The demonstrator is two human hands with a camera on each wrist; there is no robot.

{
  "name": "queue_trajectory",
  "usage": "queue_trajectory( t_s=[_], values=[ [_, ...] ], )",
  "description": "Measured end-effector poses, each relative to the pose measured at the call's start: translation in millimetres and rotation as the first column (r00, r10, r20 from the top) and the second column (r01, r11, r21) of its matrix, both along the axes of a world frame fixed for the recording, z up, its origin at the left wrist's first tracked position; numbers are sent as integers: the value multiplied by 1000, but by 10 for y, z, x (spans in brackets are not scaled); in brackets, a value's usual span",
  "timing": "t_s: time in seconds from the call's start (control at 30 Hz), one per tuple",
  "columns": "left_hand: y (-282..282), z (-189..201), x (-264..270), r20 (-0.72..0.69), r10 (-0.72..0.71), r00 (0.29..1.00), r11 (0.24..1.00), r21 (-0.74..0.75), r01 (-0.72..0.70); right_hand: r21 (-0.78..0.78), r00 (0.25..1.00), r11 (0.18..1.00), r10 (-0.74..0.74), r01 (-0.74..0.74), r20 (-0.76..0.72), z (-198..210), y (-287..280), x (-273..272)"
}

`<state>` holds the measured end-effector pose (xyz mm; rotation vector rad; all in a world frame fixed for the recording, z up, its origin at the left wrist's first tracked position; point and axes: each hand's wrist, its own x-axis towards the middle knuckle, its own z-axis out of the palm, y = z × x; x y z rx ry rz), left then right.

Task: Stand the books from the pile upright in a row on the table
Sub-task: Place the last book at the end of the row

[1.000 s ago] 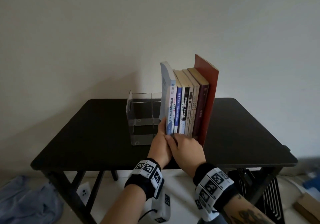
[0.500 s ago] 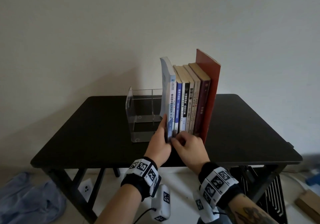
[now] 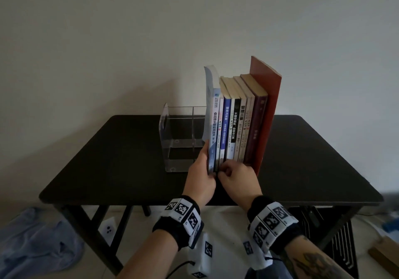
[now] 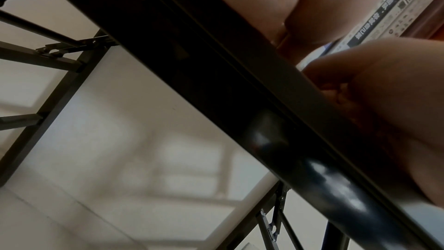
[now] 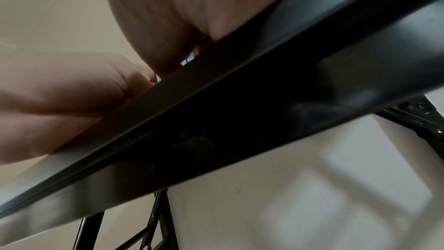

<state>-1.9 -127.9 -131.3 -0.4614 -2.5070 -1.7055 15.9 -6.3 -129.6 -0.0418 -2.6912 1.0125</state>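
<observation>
Several books (image 3: pixel 237 127) stand upright in a row on the black table (image 3: pixel 108 159), with a tall red one (image 3: pixel 267 110) at the right end. The pale blue book (image 3: pixel 213 127) is at the left end, its top curling left. My left hand (image 3: pixel 204 170) grips its lower corner, fingers on the left cover and thumb at the front. My right hand (image 3: pixel 233 172) touches the left one, its curled fingers pinching the foot of the thin white book (image 3: pixel 220 131). Both wrist views look up past the table edge (image 4: pixel 216 83) at the two hands (image 5: pixel 180 7).
A clear acrylic book holder (image 3: pixel 181 138) stands just left of the row, touching the pale blue book. A wall rises behind the table. On the floor lie a blue cloth (image 3: pixel 32 246) at the left, a black rack (image 3: pixel 341 246) and a wooden block (image 3: pixel 384 255) at the right.
My right hand's fingers went from lying across the lower spines to curled at the foot of the leftmost books. My left hand has stayed on the pale blue book.
</observation>
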Motion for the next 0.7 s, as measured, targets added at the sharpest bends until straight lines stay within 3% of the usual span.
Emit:
queue_trajectory(
  t_s=[0.23, 0.47, 0.7],
  values=[
    [-6, 23, -42, 50, -20, 999, 999, -35, 22, 76, 998, 997, -6, 1, 67, 11, -19, -84],
    [38, 59, -72, 63, -11, 998, 987, -161, 21, 80, 996, 997, 8, -15, 90, 15, -2, -132],
    [72, 69, -85, 42, -15, 999, 983, -180, 23, 60, 997, 998, -15, 10, 73, -1, -15, -119]
  ],
)
